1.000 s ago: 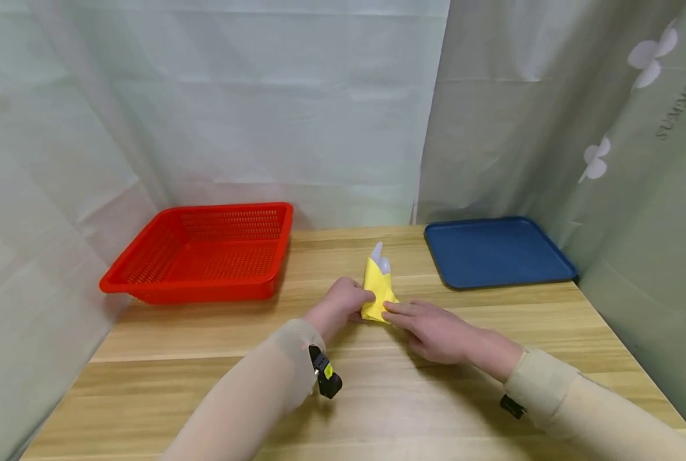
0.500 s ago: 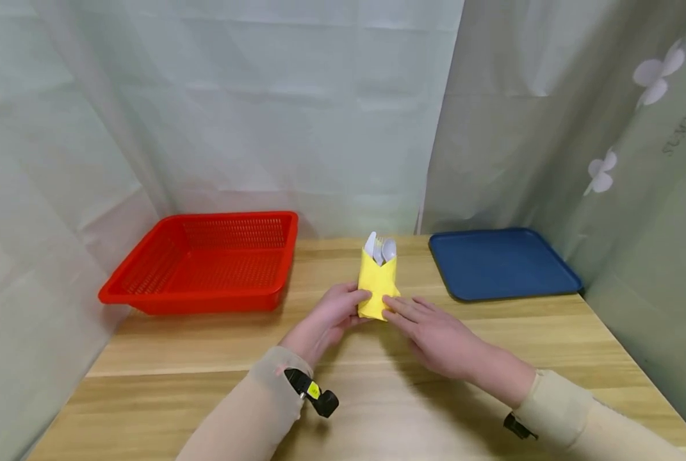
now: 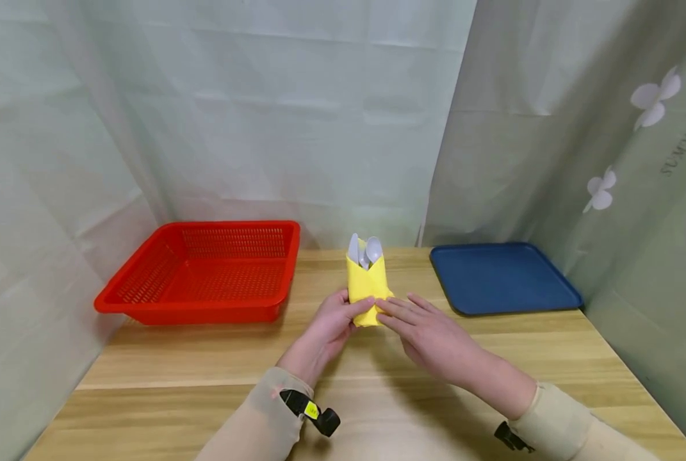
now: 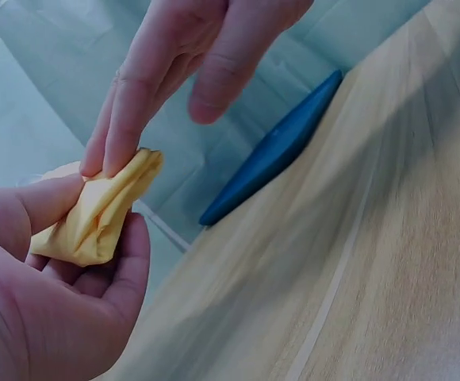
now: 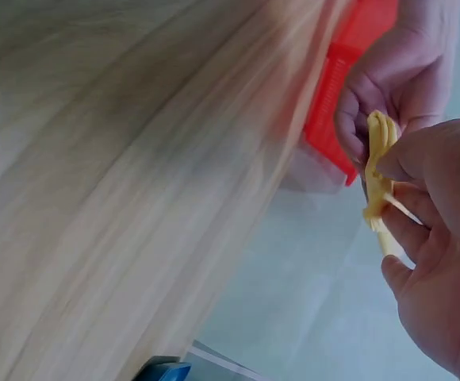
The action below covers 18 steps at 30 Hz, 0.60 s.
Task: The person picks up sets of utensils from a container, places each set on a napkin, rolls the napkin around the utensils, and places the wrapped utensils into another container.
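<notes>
A folded yellow napkin (image 3: 368,285) stands tilted up above the table, with a pale plastic knife (image 3: 353,247), a fork (image 3: 364,259) and a spoon (image 3: 374,248) sticking out of its V-shaped top. My left hand (image 3: 326,325) grips its lower left side, thumb in front and fingers curled behind, as the left wrist view shows. My right hand (image 3: 435,336) touches the napkin's lower right side with outstretched fingertips. In the left wrist view the right thumb stands apart from the cloth (image 4: 95,214). The cutlery handles are hidden inside the napkin.
A red perforated basket (image 3: 204,314) stands at the back left of the wooden table (image 3: 204,365). At the back right lies a blue tray (image 3: 506,278). Pale curtains (image 3: 296,128) enclose the table behind and at the sides.
The napkin has turned and tilted so that its front and the cutlery tops show more fully. Both hands stay on it; it has shifted slightly left in the head view.
</notes>
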Each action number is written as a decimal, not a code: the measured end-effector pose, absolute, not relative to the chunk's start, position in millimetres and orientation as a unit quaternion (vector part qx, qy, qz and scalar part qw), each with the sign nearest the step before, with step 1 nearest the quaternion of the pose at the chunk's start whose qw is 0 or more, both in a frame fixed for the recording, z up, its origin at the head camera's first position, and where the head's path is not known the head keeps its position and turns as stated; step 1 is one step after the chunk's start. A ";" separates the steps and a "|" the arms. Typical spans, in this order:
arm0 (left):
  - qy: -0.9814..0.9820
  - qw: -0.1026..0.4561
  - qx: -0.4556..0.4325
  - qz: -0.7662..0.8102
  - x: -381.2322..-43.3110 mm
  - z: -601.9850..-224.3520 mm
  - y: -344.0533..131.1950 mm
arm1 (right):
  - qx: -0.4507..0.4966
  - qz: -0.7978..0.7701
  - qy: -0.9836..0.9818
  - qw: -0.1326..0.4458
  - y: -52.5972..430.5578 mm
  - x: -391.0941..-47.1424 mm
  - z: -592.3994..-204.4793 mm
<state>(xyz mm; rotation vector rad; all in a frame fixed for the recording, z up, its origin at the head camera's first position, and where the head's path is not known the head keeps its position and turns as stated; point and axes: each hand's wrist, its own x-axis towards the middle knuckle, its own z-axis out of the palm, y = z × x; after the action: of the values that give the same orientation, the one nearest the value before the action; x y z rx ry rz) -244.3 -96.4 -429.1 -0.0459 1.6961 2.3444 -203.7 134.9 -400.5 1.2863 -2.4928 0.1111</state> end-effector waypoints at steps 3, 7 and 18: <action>0.575 0.107 -0.028 0.811 -242.6 -427.7 -98.0 | 0.454 0.073 -0.870 0.178 131.3 -205.8 -399.6; 0.569 0.081 -0.030 0.817 -240.9 -425.1 -99.0 | 0.458 0.123 -0.855 0.210 126.4 -209.7 -400.8; 0.569 0.002 -0.026 0.822 -238.0 -418.3 -95.7 | 0.405 0.231 -0.832 0.300 109.5 -216.0 -409.5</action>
<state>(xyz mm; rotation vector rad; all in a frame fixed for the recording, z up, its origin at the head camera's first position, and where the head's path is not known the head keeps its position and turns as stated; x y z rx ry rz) -238.0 -95.7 -418.3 -0.0830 1.7856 2.5798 -216.0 109.5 -409.5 1.0753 -2.2077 0.6142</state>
